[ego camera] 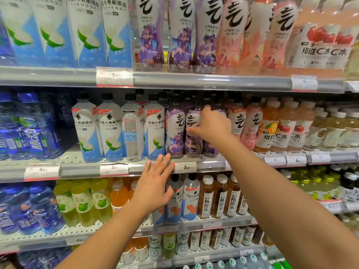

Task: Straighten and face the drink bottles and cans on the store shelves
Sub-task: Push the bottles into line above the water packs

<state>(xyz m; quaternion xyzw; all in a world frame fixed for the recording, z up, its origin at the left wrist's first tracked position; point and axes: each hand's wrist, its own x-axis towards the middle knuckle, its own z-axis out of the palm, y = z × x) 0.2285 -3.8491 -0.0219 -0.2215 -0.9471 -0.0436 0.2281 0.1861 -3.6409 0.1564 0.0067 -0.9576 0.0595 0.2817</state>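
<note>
— Shelves [81, 167] filled the frame. The hands?
— Right hand [212, 124], centre frame, gripped a purple bottle [193, 133], fingers curled round it. Left hand [155, 188] below, fingers spread, touching nothing.

I see the middle shelf [81, 167] packed edge to edge; bottles touch, no side gaps. Only room is above the black caps [130, 97], under the upper shelf rail [213, 82]. My right hand [212, 125] blocks the purple bottles [174, 131].

"5.00" on shelf price tag [185, 167]
</note>
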